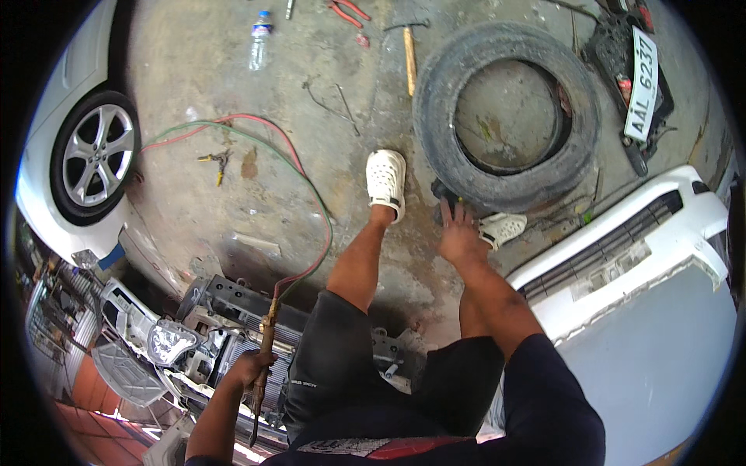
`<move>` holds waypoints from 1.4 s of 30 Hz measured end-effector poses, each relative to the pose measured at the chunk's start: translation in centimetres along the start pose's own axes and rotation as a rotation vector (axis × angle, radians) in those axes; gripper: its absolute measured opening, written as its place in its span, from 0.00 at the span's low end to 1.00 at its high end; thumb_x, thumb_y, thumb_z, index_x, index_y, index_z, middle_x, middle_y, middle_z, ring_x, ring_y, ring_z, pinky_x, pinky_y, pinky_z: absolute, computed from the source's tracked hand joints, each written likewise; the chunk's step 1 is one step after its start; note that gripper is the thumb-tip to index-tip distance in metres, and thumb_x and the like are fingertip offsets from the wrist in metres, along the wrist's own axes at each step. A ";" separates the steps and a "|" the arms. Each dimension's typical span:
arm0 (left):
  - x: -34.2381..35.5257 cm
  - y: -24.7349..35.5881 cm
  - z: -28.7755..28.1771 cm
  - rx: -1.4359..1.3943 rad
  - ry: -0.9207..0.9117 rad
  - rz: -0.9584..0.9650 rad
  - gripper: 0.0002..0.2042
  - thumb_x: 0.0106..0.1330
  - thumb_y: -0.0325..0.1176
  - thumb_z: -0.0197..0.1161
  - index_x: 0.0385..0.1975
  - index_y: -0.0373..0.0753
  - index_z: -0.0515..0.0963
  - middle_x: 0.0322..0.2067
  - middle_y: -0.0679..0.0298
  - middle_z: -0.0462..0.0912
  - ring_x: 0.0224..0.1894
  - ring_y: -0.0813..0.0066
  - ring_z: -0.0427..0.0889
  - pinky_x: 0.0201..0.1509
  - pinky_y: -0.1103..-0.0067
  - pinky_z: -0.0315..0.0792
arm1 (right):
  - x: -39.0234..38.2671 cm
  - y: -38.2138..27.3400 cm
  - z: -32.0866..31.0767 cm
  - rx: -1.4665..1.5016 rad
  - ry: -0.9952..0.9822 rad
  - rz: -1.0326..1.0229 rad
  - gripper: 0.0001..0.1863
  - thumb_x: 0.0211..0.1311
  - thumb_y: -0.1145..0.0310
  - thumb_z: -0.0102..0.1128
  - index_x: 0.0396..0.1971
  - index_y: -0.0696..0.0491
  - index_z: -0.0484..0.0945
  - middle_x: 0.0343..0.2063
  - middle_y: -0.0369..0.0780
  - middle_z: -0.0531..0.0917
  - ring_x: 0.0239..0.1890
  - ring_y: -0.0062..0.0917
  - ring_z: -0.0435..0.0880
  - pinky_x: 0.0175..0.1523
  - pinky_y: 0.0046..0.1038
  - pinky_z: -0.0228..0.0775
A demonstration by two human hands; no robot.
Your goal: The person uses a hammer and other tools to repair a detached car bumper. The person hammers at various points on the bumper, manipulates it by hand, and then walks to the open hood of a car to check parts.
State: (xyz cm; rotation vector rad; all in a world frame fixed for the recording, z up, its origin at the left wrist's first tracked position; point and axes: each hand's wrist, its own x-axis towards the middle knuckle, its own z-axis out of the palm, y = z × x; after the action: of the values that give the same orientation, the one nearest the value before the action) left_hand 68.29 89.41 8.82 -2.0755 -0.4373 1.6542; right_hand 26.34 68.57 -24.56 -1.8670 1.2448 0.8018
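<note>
My left hand is closed round the handle of a gas torch, at the lower left. A red hose and a green hose run from the torch's far end across the floor toward the car wheel. My right hand reaches down beside my white clog, its fingers on a small black object at the near left edge of a worn tire. What that object is, I cannot make out; the hand partly covers it.
A hammer, red-handled pliers, a water bottle and bent wire lie on the concrete. On the right rests a white bumper; a car wheel stands left. Car front parts lie near my left leg.
</note>
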 end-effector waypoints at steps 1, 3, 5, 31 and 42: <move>1.0 -0.9 -0.1 -0.034 -0.027 -0.007 0.18 0.65 0.44 0.71 0.39 0.33 0.83 0.30 0.62 0.82 0.31 0.69 0.79 0.39 0.72 0.72 | 0.1 -0.1 1.2 0.006 -0.053 0.048 0.49 0.62 0.55 0.68 0.78 0.48 0.52 0.69 0.55 0.65 0.69 0.55 0.67 0.70 0.52 0.64; 0.5 0.0 0.3 -0.042 -0.014 -0.021 0.17 0.64 0.44 0.71 0.39 0.33 0.83 0.31 0.62 0.82 0.31 0.69 0.79 0.38 0.72 0.72 | 3.3 1.6 7.5 -0.051 -0.011 0.121 0.47 0.64 0.58 0.66 0.79 0.46 0.51 0.67 0.54 0.68 0.67 0.54 0.71 0.67 0.55 0.67; 1.2 -0.5 0.3 -0.134 -0.030 0.022 0.20 0.61 0.44 0.75 0.35 0.31 0.80 0.28 0.59 0.80 0.27 0.68 0.78 0.32 0.71 0.71 | 5.2 1.8 7.4 -0.030 -0.045 0.117 0.41 0.66 0.63 0.63 0.77 0.45 0.56 0.63 0.51 0.73 0.63 0.52 0.76 0.65 0.57 0.69; 6.4 -7.9 5.4 -0.156 -0.185 0.127 0.31 0.60 0.56 0.71 0.46 0.28 0.84 0.42 0.48 0.87 0.47 0.60 0.84 0.52 0.66 0.75 | 26.4 -16.3 -17.5 0.138 0.305 -0.087 0.59 0.54 0.42 0.75 0.75 0.62 0.53 0.62 0.64 0.75 0.64 0.56 0.77 0.68 0.44 0.69; 3.5 -7.4 4.9 -0.085 -0.124 0.176 0.30 0.59 0.55 0.71 0.44 0.30 0.86 0.42 0.49 0.87 0.45 0.59 0.84 0.50 0.68 0.75 | 9.2 0.9 -10.4 0.450 0.476 -0.088 0.45 0.68 0.49 0.66 0.73 0.63 0.60 0.66 0.63 0.72 0.68 0.55 0.73 0.70 0.42 0.64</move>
State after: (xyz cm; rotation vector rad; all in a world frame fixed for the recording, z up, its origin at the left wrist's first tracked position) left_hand 64.60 98.16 8.90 -2.1325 -0.3795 1.9050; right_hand 29.53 55.27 -26.74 -1.7630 1.4677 0.0063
